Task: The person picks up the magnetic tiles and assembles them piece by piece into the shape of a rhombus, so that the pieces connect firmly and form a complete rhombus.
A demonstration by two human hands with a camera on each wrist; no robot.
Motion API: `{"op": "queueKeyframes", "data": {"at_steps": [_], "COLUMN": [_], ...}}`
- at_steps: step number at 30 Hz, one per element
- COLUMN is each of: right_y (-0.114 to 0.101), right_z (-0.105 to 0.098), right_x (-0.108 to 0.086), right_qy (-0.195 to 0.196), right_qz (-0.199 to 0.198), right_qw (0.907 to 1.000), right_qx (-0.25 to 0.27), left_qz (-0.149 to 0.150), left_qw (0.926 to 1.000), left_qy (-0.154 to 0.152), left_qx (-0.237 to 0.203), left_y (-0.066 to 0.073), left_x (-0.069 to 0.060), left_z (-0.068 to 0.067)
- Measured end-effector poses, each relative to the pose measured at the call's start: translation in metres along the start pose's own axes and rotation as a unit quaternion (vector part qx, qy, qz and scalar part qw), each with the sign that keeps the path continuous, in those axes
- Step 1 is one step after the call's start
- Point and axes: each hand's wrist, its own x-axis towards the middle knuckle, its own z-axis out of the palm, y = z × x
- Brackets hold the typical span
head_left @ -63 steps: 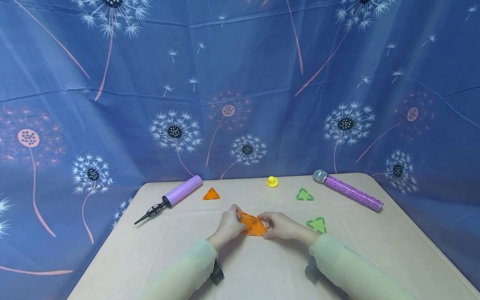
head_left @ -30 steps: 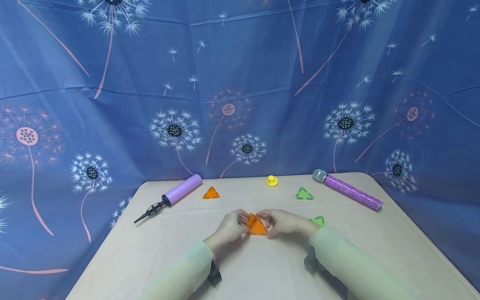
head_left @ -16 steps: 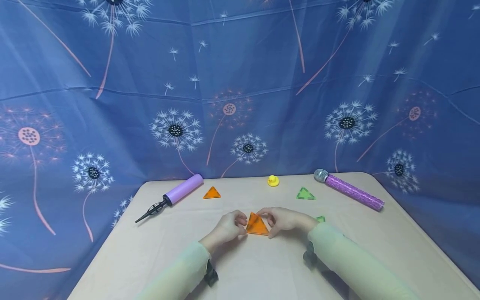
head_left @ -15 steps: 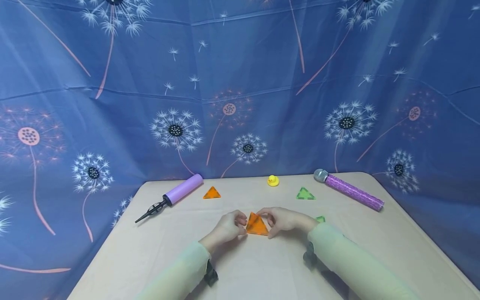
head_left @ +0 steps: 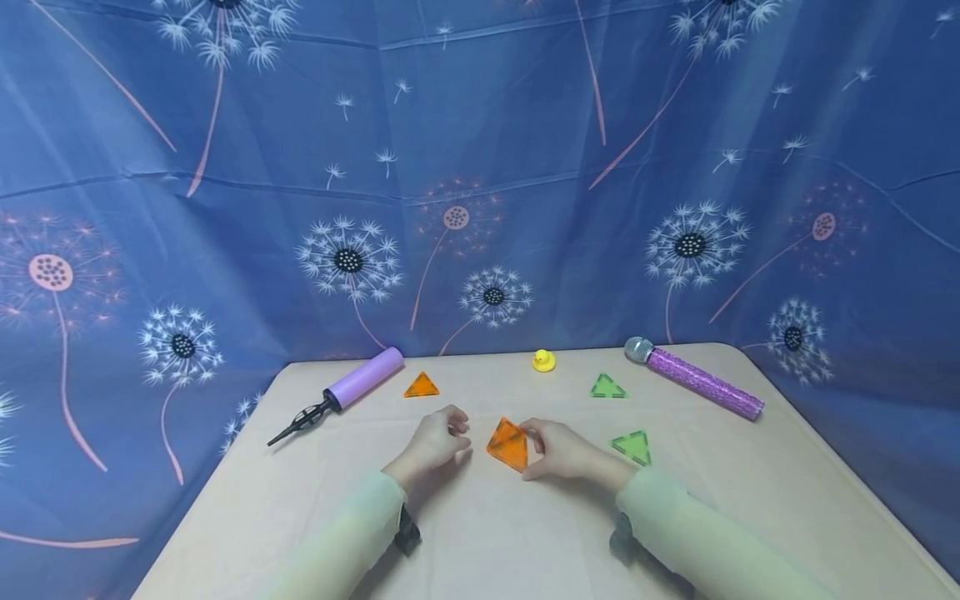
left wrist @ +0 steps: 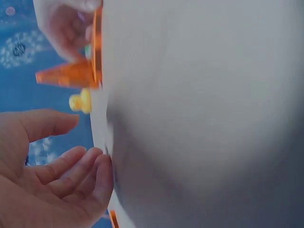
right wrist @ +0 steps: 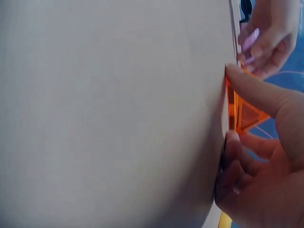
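Two joined orange triangular magnetic tiles (head_left: 508,445) stand mid-table. In the left wrist view, one orange tile (left wrist: 98,45) lies along the table and another (left wrist: 66,76) rises from it. My right hand (head_left: 564,451) pinches the tiles at their right side, thumb at the near corner and fingers at the far one. In the right wrist view, the right hand (right wrist: 270,166) spans the orange edge (right wrist: 232,107). My left hand (head_left: 429,443) hovers apart on the left, fingers loosely curved round nothing; the left wrist view shows the same hand (left wrist: 52,171) holding nothing.
Behind the left hand lies a single orange triangle (head_left: 422,386). Two green triangles, one farther back (head_left: 607,387) and one nearer (head_left: 633,448), lie to the right. A purple hand pump (head_left: 363,381), yellow rubber duck (head_left: 543,361) and glittery purple microphone (head_left: 697,377) sit along the back.
The left hand has let go of the orange tiles and drawn back left. The tiles have turned in the right hand's grip, and the nearer green triangle shows whole again.
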Motion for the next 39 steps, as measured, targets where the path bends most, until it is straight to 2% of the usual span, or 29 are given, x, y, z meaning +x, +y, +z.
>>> {"op": "queueKeyframes", "data": {"at_steps": [5,10,14,19,26,31,34,39], "right_y": [-0.005,-0.009,-0.010,-0.012,-0.010,-0.009,-0.008,-0.006], "right_z": [0.009,0.015,0.015,0.015,0.016,0.015,0.015,0.014], "right_x": [-0.001,-0.001,0.001,0.003,0.004,0.004,0.004,0.004], "right_qy": [0.036,0.054,0.055,0.055,0.056,0.058,0.056,0.056], "right_qz": [0.026,0.052,0.060,0.060,0.060,0.064,0.067,0.068], "right_qw": [0.9990,0.9972,0.9966,0.9966,0.9965,0.9962,0.9960,0.9959], "right_qx": [-0.007,-0.008,-0.014,-0.017,-0.015,-0.015,-0.017,-0.021], "left_qz": [0.005,-0.005,-0.009,-0.015,-0.026,-0.025,-0.022,0.004], "left_qw": [0.9972,0.9892,0.9822,0.9762,0.9670,0.9675,0.9685,0.9638], "left_qy": [0.040,0.060,0.059,0.040,0.003,-0.006,-0.013,-0.012], "left_qx": [0.063,0.134,0.178,0.213,0.254,0.252,0.248,0.266], "left_y": [-0.011,-0.021,-0.028,-0.037,-0.043,-0.040,-0.036,-0.028], "left_x": [0.011,0.027,0.036,0.042,0.042,0.037,0.030,0.014], "left_z": [-0.017,-0.035,-0.045,-0.052,-0.052,-0.050,-0.048,-0.043]}}
